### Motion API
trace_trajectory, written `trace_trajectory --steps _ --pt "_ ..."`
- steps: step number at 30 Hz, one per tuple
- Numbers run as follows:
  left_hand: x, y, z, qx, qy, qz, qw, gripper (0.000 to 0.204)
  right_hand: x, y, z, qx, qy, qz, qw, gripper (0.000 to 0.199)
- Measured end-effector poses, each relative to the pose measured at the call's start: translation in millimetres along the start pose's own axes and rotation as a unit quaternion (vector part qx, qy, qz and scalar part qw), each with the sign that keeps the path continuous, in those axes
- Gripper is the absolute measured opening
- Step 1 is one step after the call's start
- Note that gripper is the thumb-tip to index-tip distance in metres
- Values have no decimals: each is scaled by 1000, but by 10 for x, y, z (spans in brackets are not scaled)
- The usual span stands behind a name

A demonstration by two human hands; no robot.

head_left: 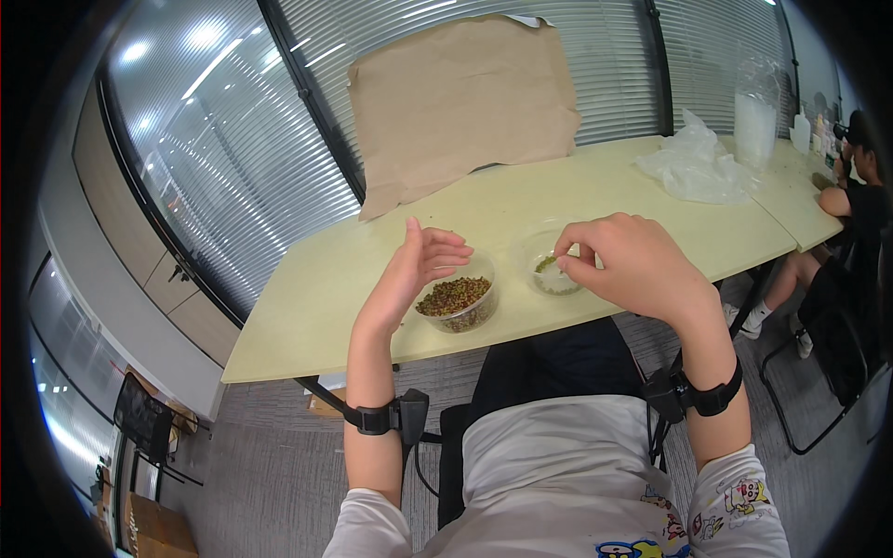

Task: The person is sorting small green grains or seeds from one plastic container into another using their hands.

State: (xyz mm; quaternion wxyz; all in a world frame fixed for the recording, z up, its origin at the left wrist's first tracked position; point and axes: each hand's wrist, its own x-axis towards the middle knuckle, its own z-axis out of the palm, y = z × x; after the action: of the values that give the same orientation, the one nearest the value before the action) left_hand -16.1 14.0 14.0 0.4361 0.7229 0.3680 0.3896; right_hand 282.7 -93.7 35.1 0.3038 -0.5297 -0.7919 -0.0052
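Nearest to you, both wrists carry black bands with small devices, and a cable hangs from the left one toward your lap; a quick sweep of that arm could snag it on the edge of the surface [307,344]

Your left hand [419,270] is released, fingers loosely spread, holding nothing, with its fingertips resting at the rim of the clear tub of mixed beans [456,302]. That tub stands very close to the near edge of the surface, just in front of your body. A nudge from that palm or forearm could push it off and scatter the brown and green beans over your lap and the floor

Your right hand [633,265] has its fingertips pinched together over the second clear tub [551,270], which sits just beside the first and holds only a few green pieces on a pale bottom. I cannot tell whether a bean is actually caught in the pinch. If one is, it is small and smooth, so a loose grip could let it drop outside the rim and roll away. The light tub could also skid if your knuckles press on its wall

Farther back, a brown paper sheet [465,102] leans against the blinds, and a crumpled plastic bag [698,167] lies near a tall clear container [755,112]. These are well apart from your hands. Another person sits at the far right end
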Motion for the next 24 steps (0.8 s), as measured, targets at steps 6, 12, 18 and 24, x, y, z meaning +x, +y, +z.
trace_trajectory --steps 6,12,18,24 --pt "3 9 -3 -96 -23 2 995 90 -1 6 12 -6 1 -6 1000 20" --pt "-23 51 -2 -146 -39 -8 989 91 -7 1 21 -4 2 -10 1000 20" --pt "-32 45 -29 -144 -42 -6 989 93 -6 -33 9 -2 -15 -5 1000 20" --pt "-50 53 -10 -139 -60 5 989 96 -8 -43 12 -4 -18 -7 1000 21"
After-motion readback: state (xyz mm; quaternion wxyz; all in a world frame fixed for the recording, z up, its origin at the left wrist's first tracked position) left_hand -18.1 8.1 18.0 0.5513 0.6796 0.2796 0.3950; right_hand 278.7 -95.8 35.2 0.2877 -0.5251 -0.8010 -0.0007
